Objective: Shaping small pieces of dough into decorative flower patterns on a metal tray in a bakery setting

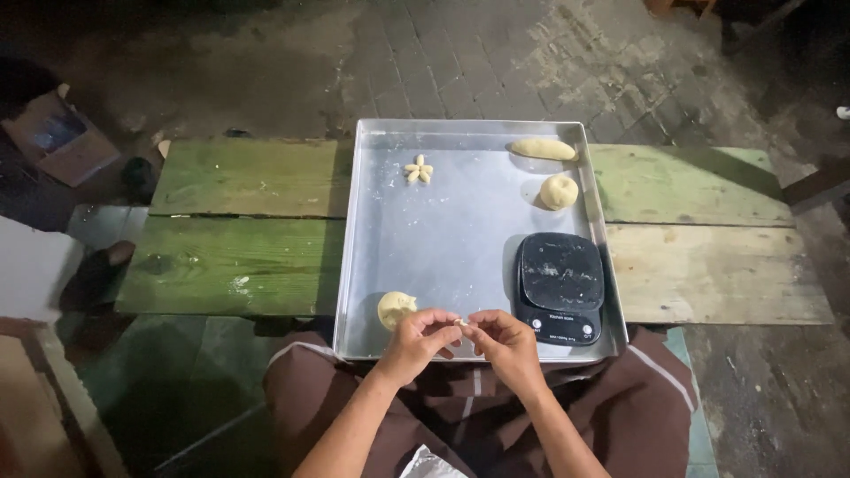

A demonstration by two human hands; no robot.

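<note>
Two hands meet over the near edge of the metal tray, and between them sits a tiny pinch of dough. Left hand is curled, thumb and fingertips nipping the bit from the left; right hand closes on it from the right, fingers bent in tight. So the piece lies dead between both, neither hand nearer. Just beyond the left hand, touching nothing, a dough lump rests by the tray's near-left corner. Right of the right hand, a black kitchen scale fills the near-right corner. Further out: a round dough ball, a dough log lying crosswise along the far edge, and a small dough flower far-left. Green planks carry the tray.
</note>
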